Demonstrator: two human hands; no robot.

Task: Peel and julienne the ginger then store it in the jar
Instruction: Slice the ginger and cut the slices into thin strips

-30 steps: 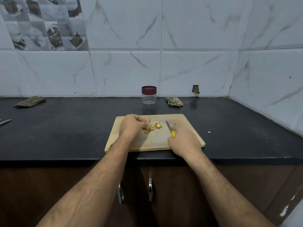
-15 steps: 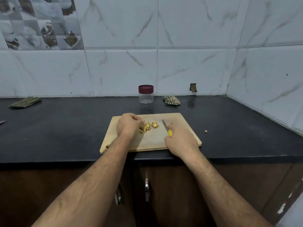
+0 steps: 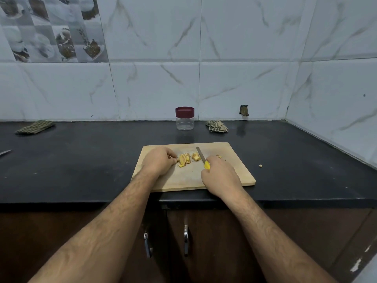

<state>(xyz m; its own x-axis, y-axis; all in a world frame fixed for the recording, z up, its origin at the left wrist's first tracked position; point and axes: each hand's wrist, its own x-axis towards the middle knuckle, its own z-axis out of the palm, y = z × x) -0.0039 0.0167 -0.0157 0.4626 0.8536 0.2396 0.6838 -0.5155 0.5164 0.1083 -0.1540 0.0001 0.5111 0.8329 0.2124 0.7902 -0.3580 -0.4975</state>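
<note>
1. Location of workpiece: the ginger lies on the far half of the cutting board, as a fanned row of slices plus one separate chunk just right of the row.
2. Left hand: fingers curled, fingertips at the left end of the slice row, steadying it. Whether they pinch a slice or only press against it cannot be told.
3. Right hand: fingers clenched around the yellow handle of the knife. The blade points away to the far left, its length just right of the separate chunk.
4. Key relation: the ginger sits between the two hands. The slice row runs left to right; the blade lies roughly across that axis. The knife hand is nearer the loose chunk, the left hand nearer the stack.
5. Clearance: bare board lies near and right of the ginger. Small scraps rest right of the blade.
6. Jar: stands capped at the far wall, well apart from the board.
</note>
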